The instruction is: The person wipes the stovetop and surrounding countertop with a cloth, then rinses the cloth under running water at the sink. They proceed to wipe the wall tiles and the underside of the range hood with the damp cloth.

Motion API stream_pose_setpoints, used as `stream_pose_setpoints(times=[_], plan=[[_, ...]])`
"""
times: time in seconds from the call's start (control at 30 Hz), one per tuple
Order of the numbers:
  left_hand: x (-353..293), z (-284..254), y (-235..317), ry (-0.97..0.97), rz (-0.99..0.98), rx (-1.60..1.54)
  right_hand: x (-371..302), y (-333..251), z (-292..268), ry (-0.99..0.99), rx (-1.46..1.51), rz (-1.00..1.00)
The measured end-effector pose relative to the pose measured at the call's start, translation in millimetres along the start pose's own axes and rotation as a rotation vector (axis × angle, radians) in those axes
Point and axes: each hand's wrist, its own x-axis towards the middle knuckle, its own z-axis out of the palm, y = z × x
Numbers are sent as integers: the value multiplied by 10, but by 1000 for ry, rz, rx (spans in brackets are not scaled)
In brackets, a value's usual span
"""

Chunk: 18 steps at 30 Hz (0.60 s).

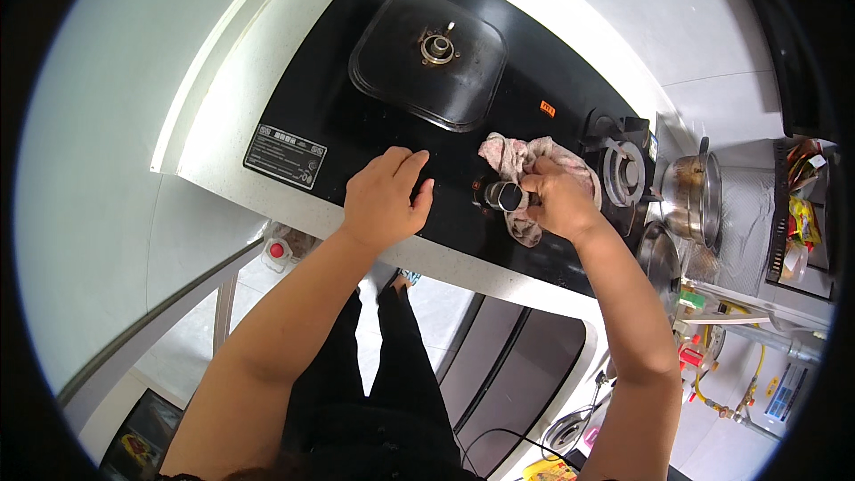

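Observation:
A black glass gas cooktop [321, 98] lies in front of me. My right hand [563, 200] grips a crumpled, stained pinkish-white cloth [509, 156], bunched around a black control knob with a shiny face [504, 196]. Its fingertips are right beside the knob; whether they touch it I cannot tell. My left hand [385, 196] rests near the front edge of the glass, left of the knob, holding nothing, with the thumb apart from the fingers. Beyond it is the dark recessed burner tray [392, 80], with a bare burner base [437, 49] in its middle.
A round metal burner part [623, 173] sits to the right of the cloth. Farther right are a steel pot [690, 200] and a dark round lid [657, 258]. A white counter rim [490, 289] runs along the front. A yellow hose [712, 405] hangs at lower right.

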Motion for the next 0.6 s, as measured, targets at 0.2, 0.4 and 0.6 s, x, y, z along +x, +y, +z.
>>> stream_pose_setpoints(times=[0.2,0.4,0.6], plan=[[50,23,105,-17,9,-16,405,389,-44,351,258,115],[78,-8,106,-33,-1,28,398,140,-11,139,302,154],[121,-5,154,-41,16,44,556,-194,-78,183,97,160]])
